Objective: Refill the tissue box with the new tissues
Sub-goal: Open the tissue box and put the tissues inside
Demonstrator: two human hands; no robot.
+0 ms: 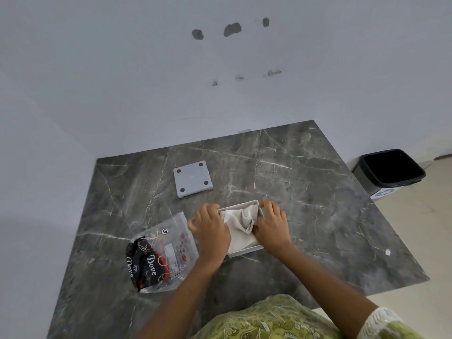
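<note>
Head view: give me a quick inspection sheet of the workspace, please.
Surface: dark marble table, bare at right.
Job's things: open tissue box near centre, tissues crumpled inside; grey base plate lying apart behind it.
Clutter: torn wrapper left of box; small white scrap at right.
Grippers: left hand and right hand pressing on tissues at box sides.
Cables: nothing seen.
Surroundings: white wall with patched holes; black bin on floor at right.

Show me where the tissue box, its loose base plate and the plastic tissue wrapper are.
tissue box point(245, 251), head view, near rim.
base plate point(192, 178), head view, middle of its flat face.
tissue wrapper point(156, 260), head view, printed panel.
</note>
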